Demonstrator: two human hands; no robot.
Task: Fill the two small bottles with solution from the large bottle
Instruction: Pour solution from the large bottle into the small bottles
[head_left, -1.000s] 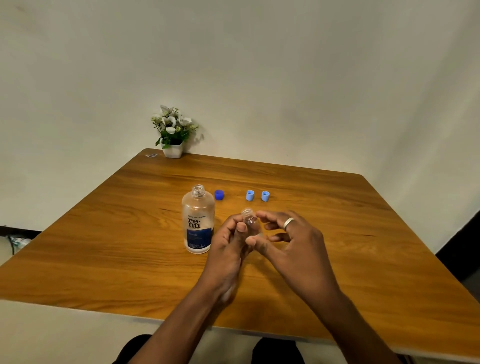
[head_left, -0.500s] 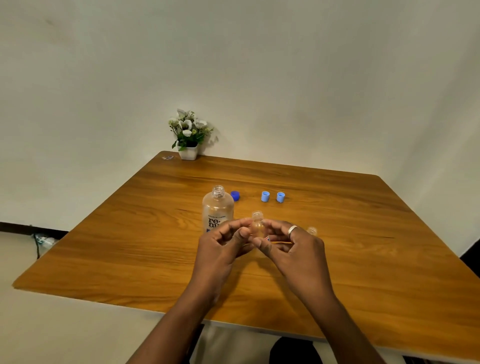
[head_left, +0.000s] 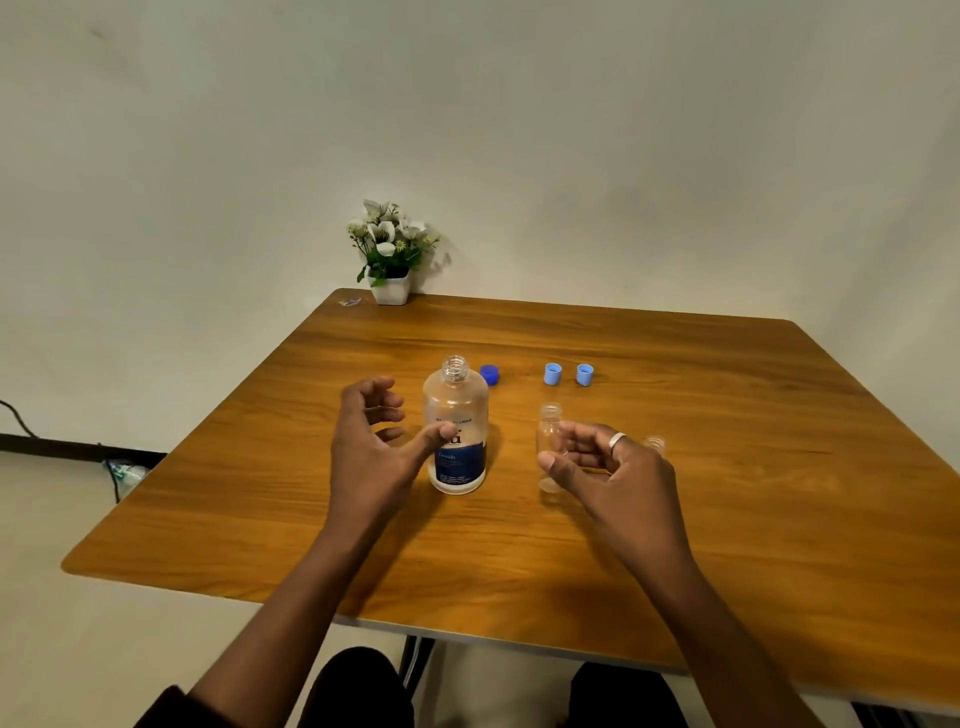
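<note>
The large clear bottle (head_left: 455, 415) with a blue label stands uncapped on the wooden table (head_left: 727, 519). My left hand (head_left: 371, 441) is just left of it, fingers spread, with the thumb tip against the label. A small clear bottle (head_left: 549, 431) stands upright and uncapped to the right, and my right hand (head_left: 608, 467), wearing a ring, holds it lightly with the thumb in front and the fingers beside it. The second small bottle (head_left: 654, 444) peeks out behind my right hand, mostly hidden.
A dark blue cap (head_left: 490, 374) lies behind the large bottle. Two light blue caps (head_left: 552, 374) (head_left: 585, 374) sit side by side further right. A white pot of flowers (head_left: 389, 260) stands at the table's far left corner against the wall.
My left hand has let go of the small bottle and moved left to the large bottle. My right hand has brought the small bottle down to stand on the table.
</note>
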